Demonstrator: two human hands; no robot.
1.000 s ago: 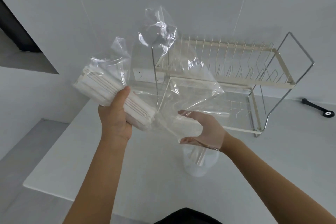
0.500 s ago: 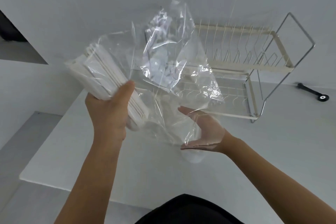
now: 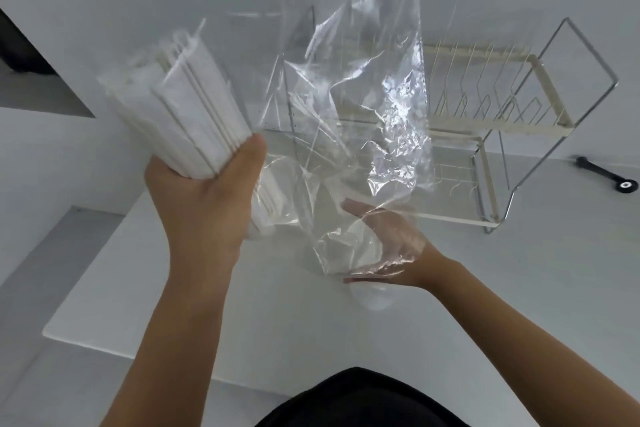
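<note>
My left hand point(image 3: 207, 204) grips a thick bundle of white paper-wrapped sticks point(image 3: 188, 107), tilted up to the left. A clear plastic bag point(image 3: 367, 107) trails from the bundle and billows up in the middle of the head view. Thin plastic also seems to wrap the bundle, but blur hides how far. My right hand point(image 3: 388, 246) is held out palm up, thumb and fingers spread. The bag's loose end lies over it. Just below that hand a translucent cup point(image 3: 372, 300) stands on the white counter point(image 3: 173, 305), mostly hidden.
A two-tier wire dish rack point(image 3: 491, 114) stands at the back right against the tiled wall. A black tool point(image 3: 604, 177) lies on the counter at the far right. The counter's left edge drops to a lower ledge point(image 3: 52, 246).
My left hand has raised the bundle and tipped it more upright. The bag has swung upward. My right hand stays spread under the bag's end.
</note>
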